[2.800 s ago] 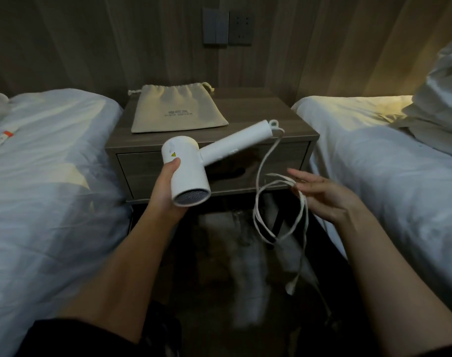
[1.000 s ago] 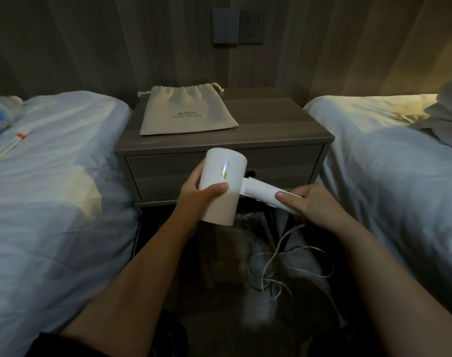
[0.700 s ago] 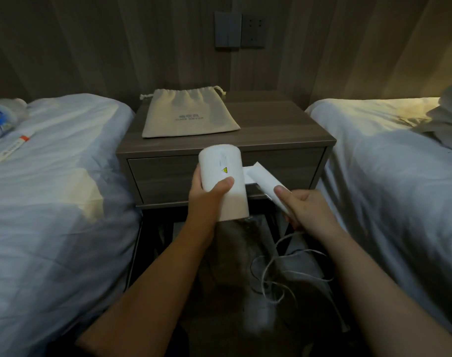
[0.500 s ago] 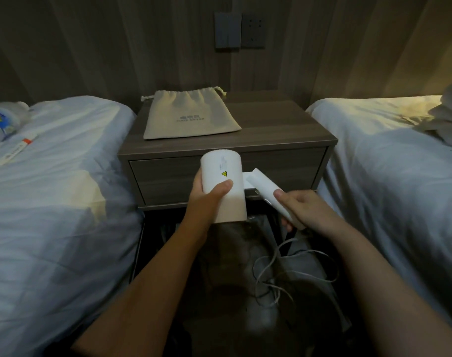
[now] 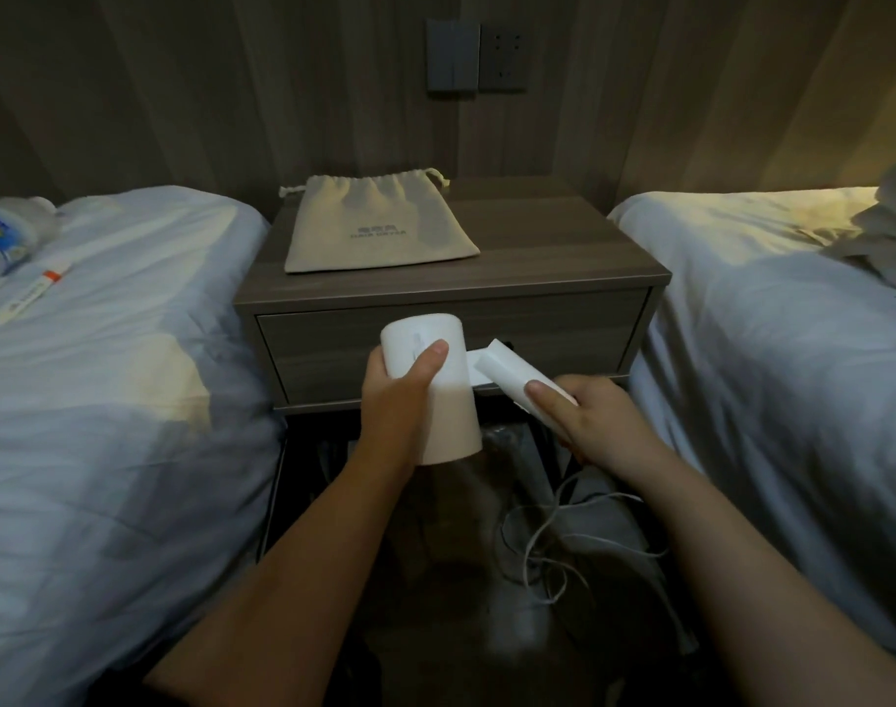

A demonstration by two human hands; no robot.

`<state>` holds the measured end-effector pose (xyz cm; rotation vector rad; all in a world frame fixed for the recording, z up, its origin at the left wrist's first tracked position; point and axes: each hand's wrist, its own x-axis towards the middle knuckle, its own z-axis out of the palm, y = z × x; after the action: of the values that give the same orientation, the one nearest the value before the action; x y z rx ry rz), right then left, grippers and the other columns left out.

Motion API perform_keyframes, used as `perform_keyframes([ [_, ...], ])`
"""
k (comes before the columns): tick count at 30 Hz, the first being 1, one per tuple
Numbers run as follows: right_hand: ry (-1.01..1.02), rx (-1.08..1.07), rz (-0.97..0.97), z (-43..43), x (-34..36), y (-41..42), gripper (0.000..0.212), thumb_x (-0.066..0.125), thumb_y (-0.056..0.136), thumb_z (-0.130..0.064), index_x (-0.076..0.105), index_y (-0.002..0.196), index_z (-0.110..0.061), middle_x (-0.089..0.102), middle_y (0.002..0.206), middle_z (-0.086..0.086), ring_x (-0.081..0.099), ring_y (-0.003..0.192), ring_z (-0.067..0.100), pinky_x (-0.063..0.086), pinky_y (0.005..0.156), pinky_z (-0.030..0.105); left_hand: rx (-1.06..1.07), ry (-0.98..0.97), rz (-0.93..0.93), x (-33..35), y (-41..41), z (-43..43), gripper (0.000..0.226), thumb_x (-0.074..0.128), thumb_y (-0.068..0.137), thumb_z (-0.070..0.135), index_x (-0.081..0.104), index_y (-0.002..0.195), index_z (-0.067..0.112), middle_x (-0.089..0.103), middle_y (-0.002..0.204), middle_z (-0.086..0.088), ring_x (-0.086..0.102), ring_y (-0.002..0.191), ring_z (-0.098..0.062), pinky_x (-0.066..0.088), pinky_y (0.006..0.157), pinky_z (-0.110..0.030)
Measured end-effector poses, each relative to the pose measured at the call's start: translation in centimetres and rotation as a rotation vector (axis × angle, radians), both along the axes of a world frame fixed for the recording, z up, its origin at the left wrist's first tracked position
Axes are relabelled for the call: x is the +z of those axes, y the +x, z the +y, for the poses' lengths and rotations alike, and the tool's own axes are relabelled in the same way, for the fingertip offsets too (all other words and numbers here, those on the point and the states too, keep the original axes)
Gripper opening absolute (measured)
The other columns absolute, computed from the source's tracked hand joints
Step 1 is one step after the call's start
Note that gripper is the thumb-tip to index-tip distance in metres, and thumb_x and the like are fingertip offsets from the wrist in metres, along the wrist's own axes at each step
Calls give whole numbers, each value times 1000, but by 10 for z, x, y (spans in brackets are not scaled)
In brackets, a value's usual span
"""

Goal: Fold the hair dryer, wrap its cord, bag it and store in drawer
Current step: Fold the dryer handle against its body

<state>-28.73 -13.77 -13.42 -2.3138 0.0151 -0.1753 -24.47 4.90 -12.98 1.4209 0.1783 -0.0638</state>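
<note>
White sheets cover the two beds (image 5: 104,400) flanking the wooden table (image 5: 563,257), whose single drawer (image 5: 333,344) is shut, so nothing of its inside shows. Beige cloth forms the drawstring bag (image 5: 379,227) lying flat near the table's back left corner, mouth cinched toward the wall; it looks empty.

In front of the drawer face, off the table, the hair dryer (image 5: 435,385) is held in the air. The left hand (image 5: 394,400) is wrapped around its barrel, thumb across the front, and the right hand (image 5: 593,421) is closed on the handle (image 5: 507,375), which sits at an angle to the barrel, seemingly partway through the fold.

The likeliest trouble is the cord (image 5: 547,543): it hangs from under the right hand in a loose tangle of loops toward the floor and could knot or snag once wrapping starts. A finger could also be pinched at the hinge if the handle snaps shut, and the smooth barrel may twist in the left hand's grip.
</note>
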Motion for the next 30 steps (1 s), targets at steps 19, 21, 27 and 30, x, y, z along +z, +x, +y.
perform_keyframes([
  [19,-146,-179,-67,-8,6,0,45,50,85,-57,64,79,-15,63,70,3,59,69,21,46,62,36,-236,204,-6,-9,9,2,97,75,75,23,11,146,36,37,142,-3,47,119,-25,52,87,-43],
  [21,-398,-146,-68,-19,15,-4,47,49,83,-61,64,85,-17,66,77,3,60,74,22,45,63,35,-342,744,-360,-12,12,9,104,80,68,30,12,147,36,29,151,0,33,133,-20,39,106,-48],
  [27,-623,1,43,-31,18,-7,49,48,76,-71,65,81,-26,65,75,-1,58,70,16,45,60,32,-781,1184,-582,-29,0,3,106,82,60,39,21,146,29,25,153,5,23,139,-16,24,115,-40],
  [30,-549,60,63,-28,18,-7,41,50,75,-71,56,63,-32,62,67,-5,58,67,12,46,59,33,-839,1212,-526,-31,-2,1,93,83,60,33,34,139,25,38,143,3,37,129,-17,35,107,-36],
])
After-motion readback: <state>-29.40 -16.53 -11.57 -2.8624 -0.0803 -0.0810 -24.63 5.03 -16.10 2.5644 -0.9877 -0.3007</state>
